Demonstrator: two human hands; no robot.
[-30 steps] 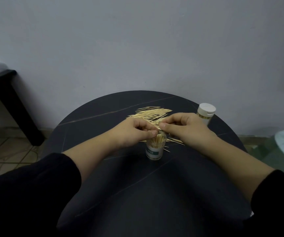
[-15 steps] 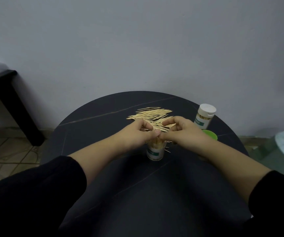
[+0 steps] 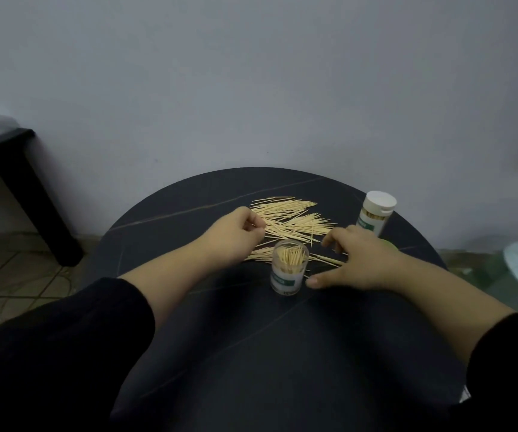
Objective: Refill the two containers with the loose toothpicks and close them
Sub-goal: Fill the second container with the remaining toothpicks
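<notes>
At the centre of the frame, on the round dark tabletop (image 3: 251,353), an open clear container (image 3: 289,275) stands upright, packed with toothpicks on end. Just behind it, loose toothpicks (image 3: 295,224) lie in a flat scatter. The left hand (image 3: 232,236) sits at the scatter's left edge, fingers curled; I cannot tell whether it pinches any. The right hand (image 3: 360,260) is spread, fingertips down on stray picks, thumb just beside the open container. Further right, a white-capped container (image 3: 374,215) stands closed.
</notes>
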